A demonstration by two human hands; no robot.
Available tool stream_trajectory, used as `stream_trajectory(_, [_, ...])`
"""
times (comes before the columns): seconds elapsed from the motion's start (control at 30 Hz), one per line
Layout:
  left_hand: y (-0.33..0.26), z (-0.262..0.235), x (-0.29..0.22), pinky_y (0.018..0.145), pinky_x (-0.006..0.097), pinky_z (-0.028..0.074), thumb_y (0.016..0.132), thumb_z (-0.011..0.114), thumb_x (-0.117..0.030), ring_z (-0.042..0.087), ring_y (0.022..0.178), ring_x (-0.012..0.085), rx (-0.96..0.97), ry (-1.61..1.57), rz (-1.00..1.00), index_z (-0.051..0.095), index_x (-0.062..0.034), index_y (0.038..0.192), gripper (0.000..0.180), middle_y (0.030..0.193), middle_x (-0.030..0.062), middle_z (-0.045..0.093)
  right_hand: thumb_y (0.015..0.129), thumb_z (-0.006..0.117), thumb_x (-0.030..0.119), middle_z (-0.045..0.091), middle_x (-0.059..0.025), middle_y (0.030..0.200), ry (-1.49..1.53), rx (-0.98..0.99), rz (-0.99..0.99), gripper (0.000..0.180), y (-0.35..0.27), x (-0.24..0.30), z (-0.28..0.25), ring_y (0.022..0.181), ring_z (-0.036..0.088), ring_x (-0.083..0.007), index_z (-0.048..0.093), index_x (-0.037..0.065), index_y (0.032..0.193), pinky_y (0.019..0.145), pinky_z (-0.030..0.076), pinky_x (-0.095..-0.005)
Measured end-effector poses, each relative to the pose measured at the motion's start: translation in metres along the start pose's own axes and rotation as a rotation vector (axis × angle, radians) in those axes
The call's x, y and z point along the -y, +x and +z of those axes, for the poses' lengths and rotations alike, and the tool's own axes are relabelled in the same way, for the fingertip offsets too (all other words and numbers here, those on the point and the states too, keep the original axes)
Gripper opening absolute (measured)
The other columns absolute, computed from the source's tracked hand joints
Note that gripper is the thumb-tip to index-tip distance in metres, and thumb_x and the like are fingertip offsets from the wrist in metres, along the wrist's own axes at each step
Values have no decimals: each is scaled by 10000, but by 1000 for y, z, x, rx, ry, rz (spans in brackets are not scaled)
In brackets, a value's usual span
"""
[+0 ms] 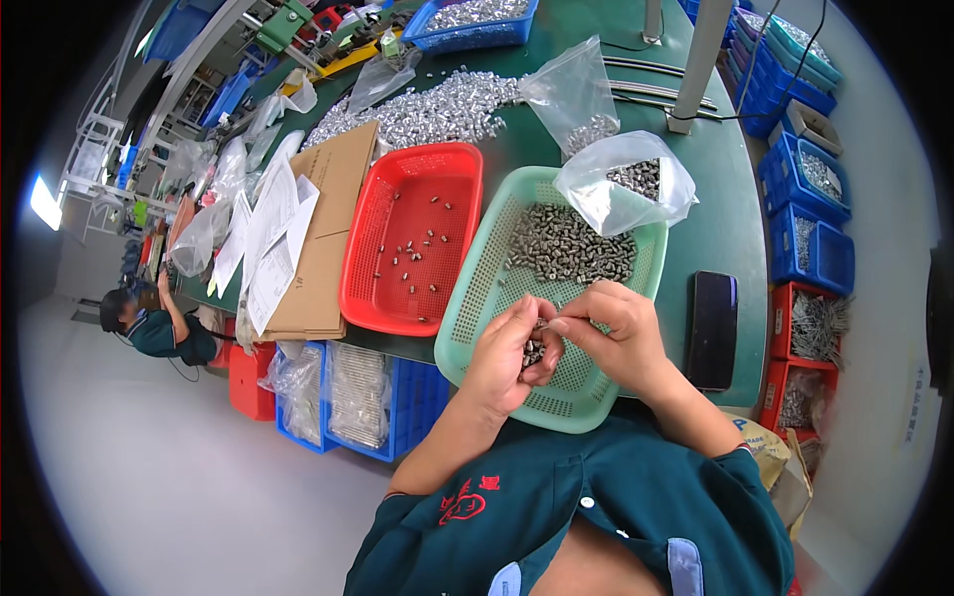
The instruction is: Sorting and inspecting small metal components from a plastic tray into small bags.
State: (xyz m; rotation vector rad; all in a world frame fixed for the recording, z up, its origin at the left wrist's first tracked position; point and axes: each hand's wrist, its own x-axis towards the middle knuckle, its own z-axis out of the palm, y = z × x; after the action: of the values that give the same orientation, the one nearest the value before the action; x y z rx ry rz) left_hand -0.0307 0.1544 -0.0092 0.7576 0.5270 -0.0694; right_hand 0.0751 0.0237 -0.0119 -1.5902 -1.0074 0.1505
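My left hand (512,358) is cupped over the near end of a green perforated tray (477,288) and holds a small bunch of grey metal parts (534,352). My right hand (614,328) meets it from the right, fingertips pinched on one small part at the left hand's fingers. A heap of the same small metal parts (571,246) lies in the far half of the green tray. A clear plastic bag (628,184) with more parts rests on the tray's far right corner.
A red perforated tray (370,288) with a few scattered parts sits left of the green one. Beyond are a loose pile of metal parts (427,111), another clear bag (576,94), cardboard and papers (303,233). A black phone (713,328) lies right. Blue bins (810,214) stand right; a person (159,328) sits far left.
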Motion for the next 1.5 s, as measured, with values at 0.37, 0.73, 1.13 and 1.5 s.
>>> stream_trajectory(0.37, [-2,-3,-1,406,216,267,996,374,-325,336,433,87,-22,-43,-34,528,-20,1037,345,708,110,566,667,749,92,539,-42,598,-265,-114,-178,113,5,-6,-2,565,536,-227,642,67,696,531,424,-342])
stream_trajectory(0.73, [3,-15,3,408,211,272,935,502,-163,347,435,74,90,-193,25,573,-73,998,131,711,70,576,707,735,48,560,-58,645,-130,-75,-35,95,3,-1,-7,568,533,-181,654,30,753,502,407,-298])
stream_trajectory(1.13, [7,-18,3,411,214,290,927,508,-155,373,437,85,19,-206,57,568,-54,989,133,738,80,593,686,739,26,545,-62,608,-117,-125,-57,113,1,-5,2,546,521,-207,630,27,717,490,407,-321])
stream_trajectory(1.5, [3,-13,3,421,230,303,948,453,-162,376,442,97,-16,-162,93,518,-56,999,134,778,114,605,689,738,28,550,-65,619,-93,-127,-27,109,2,-4,2,559,527,-211,636,28,726,498,413,-322])
